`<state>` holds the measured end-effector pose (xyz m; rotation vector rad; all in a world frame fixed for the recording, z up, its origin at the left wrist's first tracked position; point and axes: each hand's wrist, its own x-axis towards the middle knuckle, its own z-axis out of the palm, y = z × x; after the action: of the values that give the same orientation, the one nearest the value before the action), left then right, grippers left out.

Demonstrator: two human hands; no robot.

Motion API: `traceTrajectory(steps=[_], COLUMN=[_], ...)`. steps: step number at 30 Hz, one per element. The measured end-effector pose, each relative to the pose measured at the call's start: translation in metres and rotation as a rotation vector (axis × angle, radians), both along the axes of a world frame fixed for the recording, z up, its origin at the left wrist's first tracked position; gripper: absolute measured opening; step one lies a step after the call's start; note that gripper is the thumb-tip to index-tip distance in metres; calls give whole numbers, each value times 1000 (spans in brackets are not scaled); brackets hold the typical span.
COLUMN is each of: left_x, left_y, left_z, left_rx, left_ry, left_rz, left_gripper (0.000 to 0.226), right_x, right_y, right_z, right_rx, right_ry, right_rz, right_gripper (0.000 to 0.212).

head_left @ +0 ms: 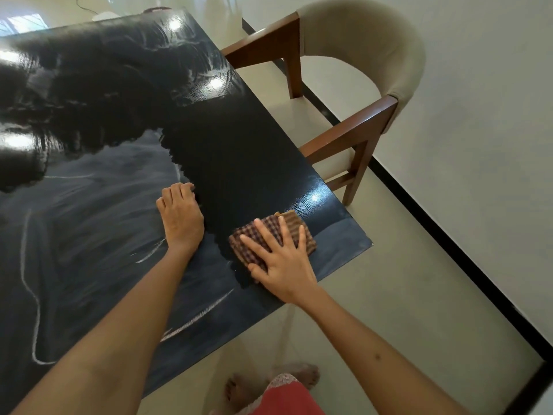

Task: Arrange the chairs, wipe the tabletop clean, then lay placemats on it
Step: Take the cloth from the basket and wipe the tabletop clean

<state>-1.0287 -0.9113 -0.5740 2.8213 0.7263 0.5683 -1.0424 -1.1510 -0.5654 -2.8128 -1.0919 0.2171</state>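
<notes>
Checked cloth (296, 224) lies near the corner of the black worktop (239, 145) under your flat, spread right hand (284, 265), so press evenly through the streaks (194, 322) while your curled, empty left hand (181, 217) braces.

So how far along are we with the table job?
Looks done: one chair is drawn up to the table's edge; other chairs are out of view. In hand: wiping. The right hand presses a checked cloth flat near the tabletop corner, and the left hand rests beside it. Pale streaks on the near surface suggest wiping isn't finished. Left: placemats, none in view.
</notes>
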Motion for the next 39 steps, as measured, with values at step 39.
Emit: traceTrajectory(steps=[39], left_x=[-1], left_y=[0], left_z=[1], left_rx=[-21], left_ry=[25], left_rz=[-2], left_gripper=[28], right_x=[40], right_y=[-100], right_z=[-2], right_rx=[-80], right_ry=[-4], right_rz=[-414], right_gripper=[63])
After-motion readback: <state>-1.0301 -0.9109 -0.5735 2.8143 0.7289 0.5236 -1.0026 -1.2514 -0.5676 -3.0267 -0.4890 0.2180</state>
